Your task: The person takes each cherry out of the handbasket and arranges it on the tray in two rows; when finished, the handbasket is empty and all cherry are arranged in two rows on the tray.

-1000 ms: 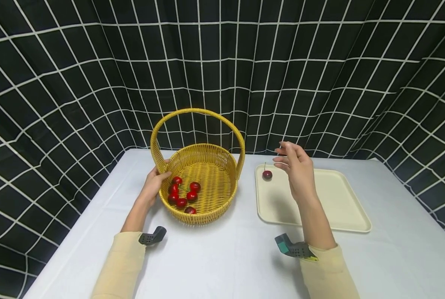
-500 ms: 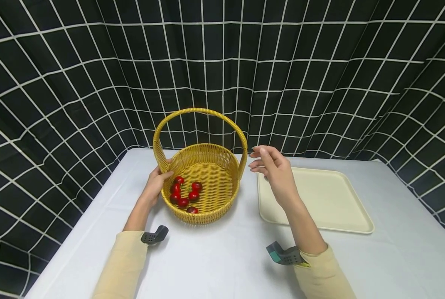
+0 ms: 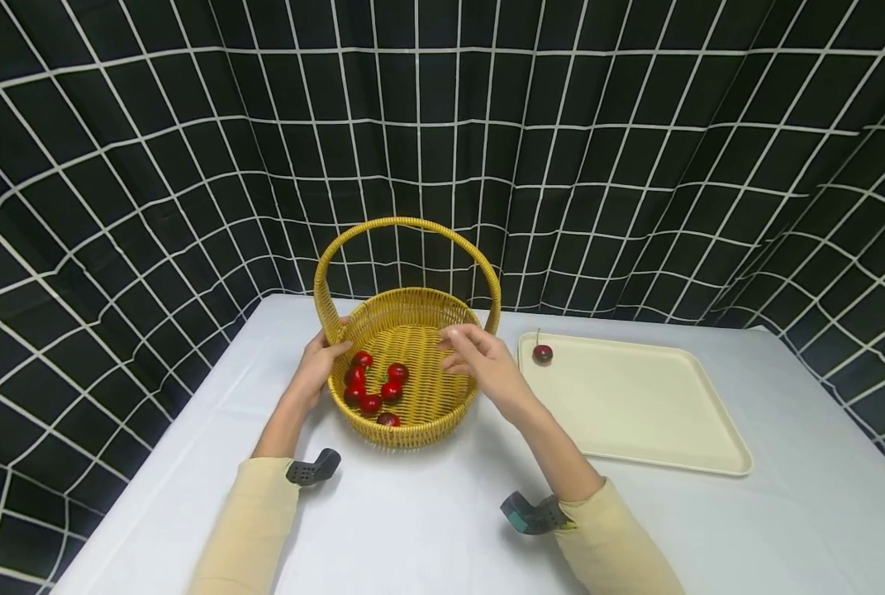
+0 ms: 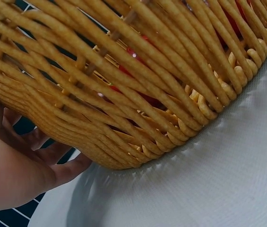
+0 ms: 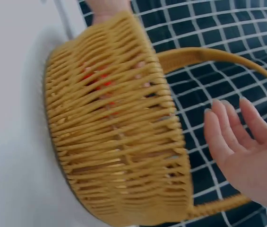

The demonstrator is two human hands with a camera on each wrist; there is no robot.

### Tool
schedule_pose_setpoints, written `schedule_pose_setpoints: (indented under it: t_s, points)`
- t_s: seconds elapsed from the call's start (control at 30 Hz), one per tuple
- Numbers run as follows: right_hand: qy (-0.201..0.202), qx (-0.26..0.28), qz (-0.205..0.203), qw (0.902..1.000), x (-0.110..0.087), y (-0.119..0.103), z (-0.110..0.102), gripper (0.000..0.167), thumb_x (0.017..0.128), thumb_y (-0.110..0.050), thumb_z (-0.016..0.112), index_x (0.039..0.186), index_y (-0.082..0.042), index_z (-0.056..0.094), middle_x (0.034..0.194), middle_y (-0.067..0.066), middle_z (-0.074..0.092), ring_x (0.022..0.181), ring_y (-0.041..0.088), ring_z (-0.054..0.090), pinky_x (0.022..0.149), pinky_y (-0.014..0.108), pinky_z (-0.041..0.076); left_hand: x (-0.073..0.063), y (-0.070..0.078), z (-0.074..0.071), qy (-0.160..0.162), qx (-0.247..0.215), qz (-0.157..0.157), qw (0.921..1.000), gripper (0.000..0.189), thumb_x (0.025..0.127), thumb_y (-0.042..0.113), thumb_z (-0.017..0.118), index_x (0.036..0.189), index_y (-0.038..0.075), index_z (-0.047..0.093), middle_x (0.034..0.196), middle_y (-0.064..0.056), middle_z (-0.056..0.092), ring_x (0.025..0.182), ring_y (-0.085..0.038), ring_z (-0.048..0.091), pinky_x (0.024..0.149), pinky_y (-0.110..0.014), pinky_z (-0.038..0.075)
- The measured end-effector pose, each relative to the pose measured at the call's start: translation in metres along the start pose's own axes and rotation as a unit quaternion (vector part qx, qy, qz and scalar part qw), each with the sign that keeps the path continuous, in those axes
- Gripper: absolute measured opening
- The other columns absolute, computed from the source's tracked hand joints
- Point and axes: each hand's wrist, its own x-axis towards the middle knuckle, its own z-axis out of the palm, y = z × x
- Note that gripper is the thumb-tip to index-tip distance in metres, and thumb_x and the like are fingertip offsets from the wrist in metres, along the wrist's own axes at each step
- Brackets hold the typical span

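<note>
A yellow wicker basket with a tall arched handle stands on the table, with several red cherries lying in its left part. My left hand grips the basket's left side at the foot of the handle, thumb over the rim; the left wrist view shows its fingers against the outer weave. Over the basket's right part hovers my right hand, fingers loosely bent. In the right wrist view, nothing shows between those fingers and the thumb. One dark cherry with its stem up sits on the cream tray.
The cream rectangular tray lies right of the basket, its cherry in the far left corner. A white cloth covers the table. Black curtains with a white grid surround its back and sides.
My right hand has moved left from above the tray to over the basket's right part. My left hand keeps its grip on the basket. The tray's cherry has come back into sight.
</note>
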Motion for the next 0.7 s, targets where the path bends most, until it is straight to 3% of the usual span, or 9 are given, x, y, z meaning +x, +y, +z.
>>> schedule_pose_setpoints:
  t_s: [0.23,0.53,0.7]
  points:
    - [-0.106,-0.021,0.068,0.9918,0.025,0.011,0.014,0.044,0.103,-0.035,0.04,0.126,0.0,0.054,0.12,0.023,0.057,0.107,0.038,0.058,0.093,0.044,0.047,0.001,-0.002,0.001,0.0,0.005,-0.004,1.0,0.051,0.098,0.01,0.045,0.148,0.011,0.033,0.149,-0.014,0.033,0.136,-0.029,0.03,0.111,-0.047,0.021]
    - [-0.176,-0.029,0.131,0.9753,0.042,0.017,0.021,0.05,0.103,-0.036,0.038,0.13,0.005,0.05,0.12,0.022,0.058,0.107,0.034,0.059,0.093,0.042,0.048,0.0,0.0,0.002,0.007,0.015,-0.003,0.9999,0.051,0.098,0.01,0.046,0.147,0.013,0.034,0.149,-0.013,0.034,0.135,-0.029,0.031,0.111,-0.047,0.022]
    - [-0.216,-0.062,0.155,0.962,0.048,0.022,0.027,0.052,0.102,-0.04,0.04,0.127,0.002,0.055,0.119,0.017,0.061,0.104,0.029,0.062,0.091,0.04,0.049,0.0,0.0,0.002,0.006,0.013,-0.005,0.9999,0.051,0.098,0.011,0.045,0.148,0.013,0.033,0.149,-0.013,0.033,0.135,-0.029,0.032,0.11,-0.047,0.023]
